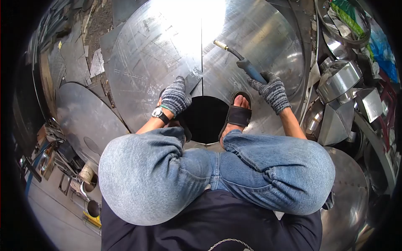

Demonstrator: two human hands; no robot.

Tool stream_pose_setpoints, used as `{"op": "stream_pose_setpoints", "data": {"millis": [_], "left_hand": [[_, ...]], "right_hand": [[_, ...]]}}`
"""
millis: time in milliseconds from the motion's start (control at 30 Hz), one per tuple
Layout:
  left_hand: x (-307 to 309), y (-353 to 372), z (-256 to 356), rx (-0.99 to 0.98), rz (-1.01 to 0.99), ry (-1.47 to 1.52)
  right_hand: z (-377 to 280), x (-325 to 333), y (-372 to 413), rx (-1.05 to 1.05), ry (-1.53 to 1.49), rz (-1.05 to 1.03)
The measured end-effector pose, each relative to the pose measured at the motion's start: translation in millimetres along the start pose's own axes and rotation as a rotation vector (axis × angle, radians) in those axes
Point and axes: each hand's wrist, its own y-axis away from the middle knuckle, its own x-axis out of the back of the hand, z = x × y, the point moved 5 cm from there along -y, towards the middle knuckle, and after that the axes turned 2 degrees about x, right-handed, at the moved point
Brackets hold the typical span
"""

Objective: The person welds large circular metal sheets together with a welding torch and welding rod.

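Note:
A large round metal sheet (150, 54) lies under my feet, with a straight seam running up from a dark round hole (203, 119). My right hand (271, 90), in a grey knitted glove, is wrapped round the blue handle of a welding torch (252, 72). The torch's brass-coloured nozzle points up and left, right of the seam. My left hand (176, 97), gloved too and with a watch (157, 112) at the wrist, is by the hole's upper left edge. A small flat grey metal piece (193, 80) touches its fingertips and lies beside the seam.
My sandalled right foot (239, 113) stands right of the hole. Bent metal parts (341, 79) are heaped at the right, near a coloured plastic bag (383, 46). Another round sheet (86, 117) lies at the left, above metal tubes (88, 184) at the lower left.

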Motion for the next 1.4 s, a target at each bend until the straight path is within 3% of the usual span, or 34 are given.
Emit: {"op": "stream_pose_setpoints", "data": {"millis": [100,167,267,333,467,733,1033,1100,1233,1333,1400], "left_hand": [[15,-12,-3,-0.052,0.002,-0.113],[29,-25,-5,-0.249,0.049,-0.114],[50,-54,1,-0.258,-0.069,-0.208],[51,-64,7,-0.266,-0.273,-0.332],[50,-60,1,-0.296,-0.166,-0.272],[60,-58,15,-0.216,-0.261,-0.309],[54,-60,-2,-0.393,-0.126,-0.16],[51,-64,-6,-0.35,-0.211,-0.168],[47,-63,-17,-0.413,-0.15,-0.072],[51,-69,-8,-0.331,-0.305,-0.131],[44,-68,-13,-0.355,-0.276,-0.11]], "right_hand": [[0,6,-12,0.0,-0.027,-0.016],[2,10,-15,-0.015,-0.048,-0.061],[-10,23,-20,0.045,-0.052,-0.038],[-23,34,-8,0.003,-0.055,-0.095],[2,26,-24,0.05,-0.082,-0.075],[-18,18,-39,-0.01,-0.028,-0.18],[-41,12,-63,-0.054,0.011,-0.106],[-38,12,-61,-0.068,0.021,-0.086],[-33,9,-51,-0.146,0.011,-0.024],[-40,12,-31,-0.05,0.144,0.054],[-37,10,-28,-0.063,0.098,0.027]]}}
